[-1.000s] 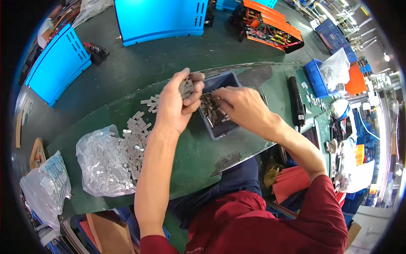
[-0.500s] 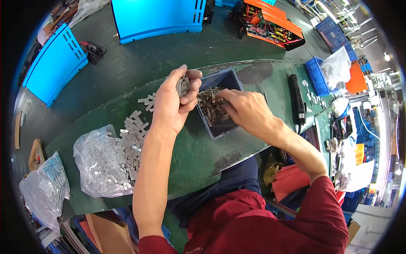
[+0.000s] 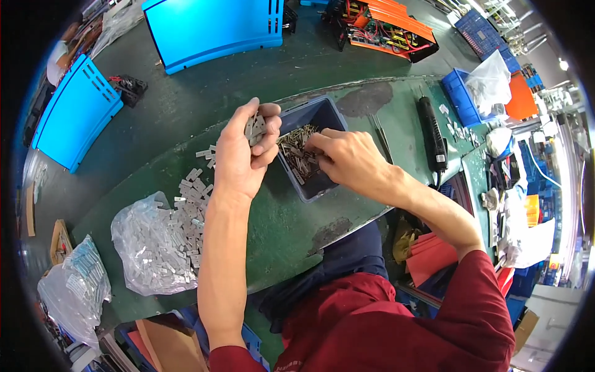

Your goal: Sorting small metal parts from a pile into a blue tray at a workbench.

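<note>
My left hand is cupped, fingers curled around several small flat grey metal plates. Beside it stands a dark blue-grey plastic bin holding a heap of small screws. The fingers of my right hand reach into this bin, bent together at the heap; what they pinch, if anything, is hidden. Left of my left forearm, more of the flat metal plates lie in a loose pile, spilling from a clear plastic bag.
A black electric screwdriver lies right of the bin. Farther right sits a blue tray with a plastic bag. Blue panels and an orange unit with exposed wiring stand at the back. Another bag lies far left.
The whole view has shifted slightly. My right fingers are still at the screws in the bin, and my left hand still holds the metal plates.
</note>
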### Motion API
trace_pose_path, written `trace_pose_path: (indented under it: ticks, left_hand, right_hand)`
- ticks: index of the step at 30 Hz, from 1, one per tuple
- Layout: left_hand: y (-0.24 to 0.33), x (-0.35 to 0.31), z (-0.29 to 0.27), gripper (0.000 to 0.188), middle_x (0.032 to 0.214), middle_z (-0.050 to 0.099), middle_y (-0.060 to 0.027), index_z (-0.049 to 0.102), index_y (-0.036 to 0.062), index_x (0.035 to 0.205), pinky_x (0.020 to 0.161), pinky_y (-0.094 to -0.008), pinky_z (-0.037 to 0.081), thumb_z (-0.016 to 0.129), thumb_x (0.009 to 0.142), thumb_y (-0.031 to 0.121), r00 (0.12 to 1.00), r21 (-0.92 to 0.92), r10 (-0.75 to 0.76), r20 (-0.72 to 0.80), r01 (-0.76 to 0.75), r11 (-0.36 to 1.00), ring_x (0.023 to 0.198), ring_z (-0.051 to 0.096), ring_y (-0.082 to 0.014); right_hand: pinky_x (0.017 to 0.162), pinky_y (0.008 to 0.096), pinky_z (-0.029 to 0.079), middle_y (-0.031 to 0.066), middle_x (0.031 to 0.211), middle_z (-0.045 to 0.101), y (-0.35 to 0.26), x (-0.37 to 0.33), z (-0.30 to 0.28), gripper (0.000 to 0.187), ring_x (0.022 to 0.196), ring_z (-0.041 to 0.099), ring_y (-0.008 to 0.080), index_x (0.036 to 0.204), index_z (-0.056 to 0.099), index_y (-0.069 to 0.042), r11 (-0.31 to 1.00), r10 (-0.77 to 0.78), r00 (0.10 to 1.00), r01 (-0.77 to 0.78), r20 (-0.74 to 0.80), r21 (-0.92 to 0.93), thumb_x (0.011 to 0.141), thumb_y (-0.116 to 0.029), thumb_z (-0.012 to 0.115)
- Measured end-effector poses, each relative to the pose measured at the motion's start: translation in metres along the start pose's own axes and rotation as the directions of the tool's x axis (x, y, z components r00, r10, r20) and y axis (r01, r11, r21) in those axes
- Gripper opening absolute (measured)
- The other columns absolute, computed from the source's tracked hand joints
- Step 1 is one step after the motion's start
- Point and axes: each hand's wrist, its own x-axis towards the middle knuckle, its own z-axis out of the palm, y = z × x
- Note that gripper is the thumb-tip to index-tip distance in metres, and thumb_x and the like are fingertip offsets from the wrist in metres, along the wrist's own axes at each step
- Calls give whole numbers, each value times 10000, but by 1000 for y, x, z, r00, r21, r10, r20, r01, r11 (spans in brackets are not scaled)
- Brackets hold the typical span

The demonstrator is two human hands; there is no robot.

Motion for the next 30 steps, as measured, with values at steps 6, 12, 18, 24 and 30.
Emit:
trace_pose_path:
  ticks: [6,12,18,24,30]
  left_hand:
    - [13,0,-10,299,750,583,-19,647,-15,1001,396,-198,229,553,1030,268,997,-21,76,-35,-76,997,492,365,-33]
    - [20,-1,-9,233,724,514,3,604,14,1008,383,-197,210,531,1047,232,994,-52,82,-75,-86,995,497,326,-31]
    - [15,0,-13,292,742,574,-18,642,-10,1002,400,-201,228,545,1029,264,994,-29,82,-72,-84,996,489,363,-38]
    - [15,-2,-6,285,748,563,-8,631,0,1005,393,-199,227,544,1033,270,994,1,79,-71,-79,997,493,354,-31]
    - [14,-1,-8,321,746,585,-12,651,-9,990,400,-209,222,539,1034,289,995,43,69,-69,-66,997,490,363,-35]
  right_hand:
    - [662,446,537,128,954,601,8,10,-3,272,809,657,350,1107,658,-39,998,-49,990,54,-135,35,835,-44,662]
    - [618,422,536,139,949,573,6,12,7,272,774,652,347,1062,602,-4,970,-149,988,153,39,-189,802,-15,681]
    - [628,427,533,140,890,592,3,13,9,165,771,648,355,1004,599,-1,978,-65,998,69,27,-198,887,-95,668]
    - [693,437,525,144,940,667,1,10,-13,155,823,664,354,1022,676,-25,991,-4,989,23,-145,132,943,-159,669]
    - [650,370,518,121,885,677,-5,14,-19,134,719,662,266,1020,674,-3,962,-2,967,71,-254,262,933,-102,695]
